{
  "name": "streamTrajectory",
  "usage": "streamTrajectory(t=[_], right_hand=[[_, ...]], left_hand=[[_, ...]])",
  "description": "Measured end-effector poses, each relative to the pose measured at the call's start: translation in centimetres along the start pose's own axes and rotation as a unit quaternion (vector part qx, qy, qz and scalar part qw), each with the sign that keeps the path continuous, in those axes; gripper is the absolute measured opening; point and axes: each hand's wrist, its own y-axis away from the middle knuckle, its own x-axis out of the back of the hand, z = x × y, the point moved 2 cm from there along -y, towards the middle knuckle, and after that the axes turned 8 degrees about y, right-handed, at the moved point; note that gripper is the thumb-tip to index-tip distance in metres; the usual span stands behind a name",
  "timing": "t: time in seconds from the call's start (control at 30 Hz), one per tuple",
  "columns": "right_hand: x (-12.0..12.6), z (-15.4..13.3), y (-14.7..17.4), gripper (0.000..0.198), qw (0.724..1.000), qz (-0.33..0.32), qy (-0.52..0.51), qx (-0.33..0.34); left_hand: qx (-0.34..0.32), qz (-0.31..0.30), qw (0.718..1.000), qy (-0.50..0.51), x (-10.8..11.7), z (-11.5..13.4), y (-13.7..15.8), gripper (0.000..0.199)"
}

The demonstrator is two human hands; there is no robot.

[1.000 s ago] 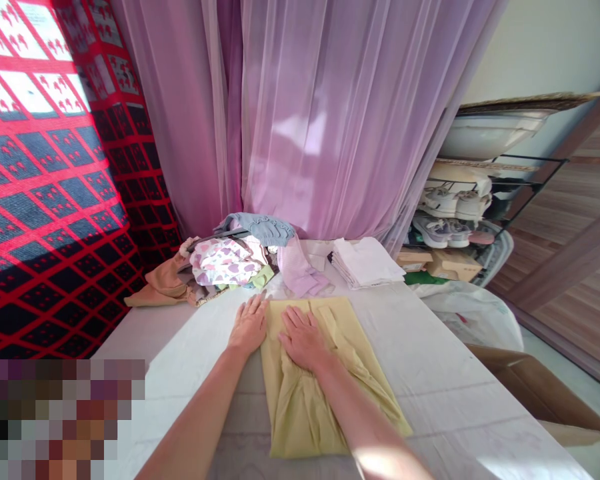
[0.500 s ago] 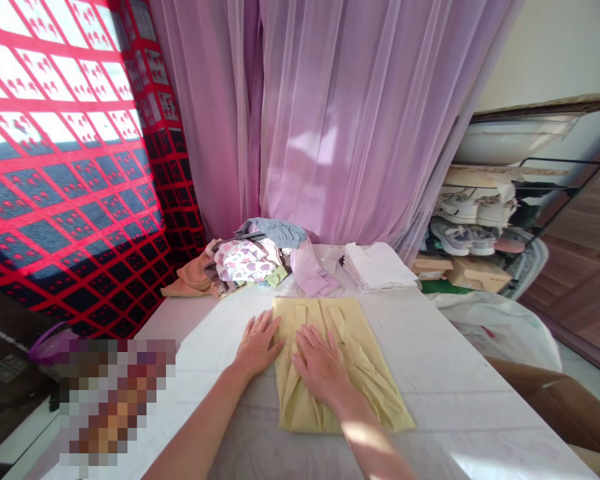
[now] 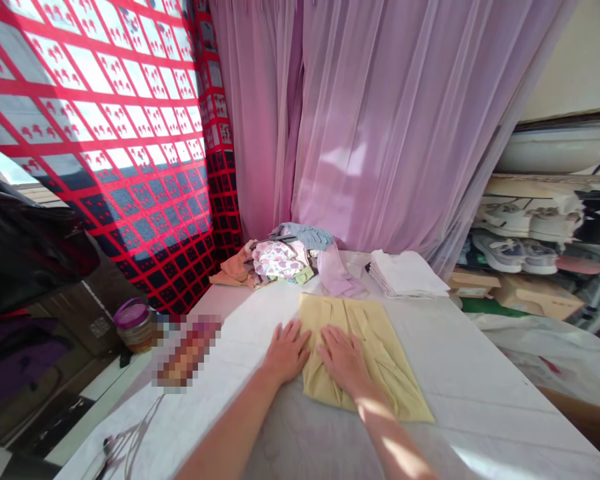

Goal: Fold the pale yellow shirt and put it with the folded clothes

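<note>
A yellow folded garment (image 3: 380,360), with pleats and a few creases, lies on the white-covered table (image 3: 470,373). My right hand (image 3: 343,359) rests palm down on it, left of its middle, fingers spread. Beside it my left hand (image 3: 287,351) lies flat at the garment's left edge, fingers apart, mostly on the white cloth. Neither hand grasps anything. What kind of garment it is, I cannot tell for sure.
Behind the garment lies a heap of mixed clothes (image 3: 280,260), with a stack of folded white cloths (image 3: 407,273) to its right. A blurred-out patch (image 3: 187,353) and a cable (image 3: 143,433) are at the left. A shoe rack (image 3: 520,227) stands right.
My view has swung left, so everything sits further right in the picture. Both hands stay flat at nearly the same places on and beside the yellow garment.
</note>
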Motion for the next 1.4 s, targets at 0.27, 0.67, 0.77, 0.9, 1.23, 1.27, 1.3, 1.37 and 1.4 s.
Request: streamTrajectory(t=[0.27, 0.67, 0.77, 0.9, 1.23, 1.27, 1.3, 1.37, 1.4], right_hand=[[-0.5, 6.4, 4.2, 0.052, 0.993, 0.037, 0.054, -0.098], [-2.9, 9.8, 6.5, 0.043, 0.981, 0.119, 0.001, -0.153], [-3.0, 9.9, 6.4, 0.043, 0.983, 0.101, -0.006, -0.154], [-2.6, 9.7, 6.4, 0.042, 0.986, 0.071, -0.008, -0.152], [-2.0, 9.4, 6.8, 0.04, 0.985, 0.076, -0.028, -0.154], [-1.9, 9.5, 6.9, 0.04, 0.982, 0.091, -0.03, -0.163], [-1.8, 9.8, 7.1, 0.04, 0.978, 0.106, -0.031, -0.179], [-1.5, 10.3, 7.6, 0.04, 0.966, 0.128, -0.027, -0.223], [-1.3, 10.5, 7.7, 0.039, 0.96, 0.131, -0.024, -0.247]], left_hand=[[0.029, -0.02, 0.999, 0.025, 0.6, 0.6, 1.1, 0.059], [0.011, 0.037, 0.996, 0.078, 0.7, 0.2, 2.0, 0.045], [-0.027, 0.081, 0.988, 0.125, 0.9, 0.1, 3.1, 0.021], [-0.047, 0.065, 0.985, 0.155, 1.1, 0.2, 4.5, 0.012], [-0.055, 0.016, 0.986, 0.157, 1.2, 0.7, 4.9, 0.017], [-0.059, 0.018, 0.986, 0.153, 1.1, 0.7, 4.8, 0.017], [-0.062, 0.02, 0.987, 0.148, 1.1, 0.6, 4.8, 0.017], [-0.069, 0.023, 0.988, 0.136, 0.9, 0.6, 4.7, 0.017], [-0.074, 0.024, 0.988, 0.131, 0.8, 0.5, 4.6, 0.018]])
